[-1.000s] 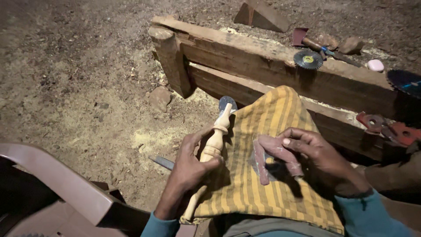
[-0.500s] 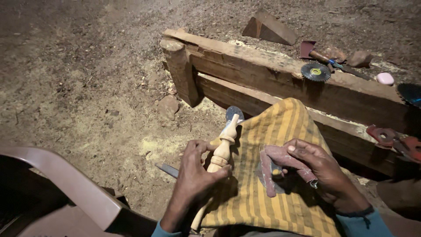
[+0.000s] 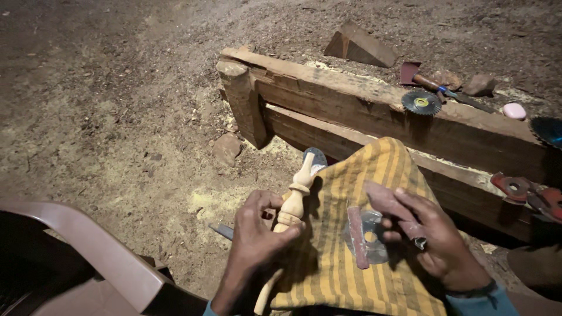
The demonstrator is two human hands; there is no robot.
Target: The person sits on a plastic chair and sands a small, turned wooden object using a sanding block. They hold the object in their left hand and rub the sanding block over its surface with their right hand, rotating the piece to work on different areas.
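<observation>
Turned wooden spindle (image 3: 291,213) gripped around its middle by the closed left hand (image 3: 253,243), lying along the left edge of a yellow striped cloth (image 3: 357,234); its long axis runs from bottom left to upper right, the knobbed tip pointing away from the person toward the timber beams (image 3: 351,111). The right hand (image 3: 430,234) rests on the cloth, its fingers pinching a strip of reddish sandpaper (image 3: 380,202) above a grey disc (image 3: 369,237).

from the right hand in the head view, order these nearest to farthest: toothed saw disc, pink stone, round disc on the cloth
1. Round disc on the cloth, right beside the right hand.
2. Toothed saw disc, up on the beam.
3. Pink stone, far right on the beam.
</observation>
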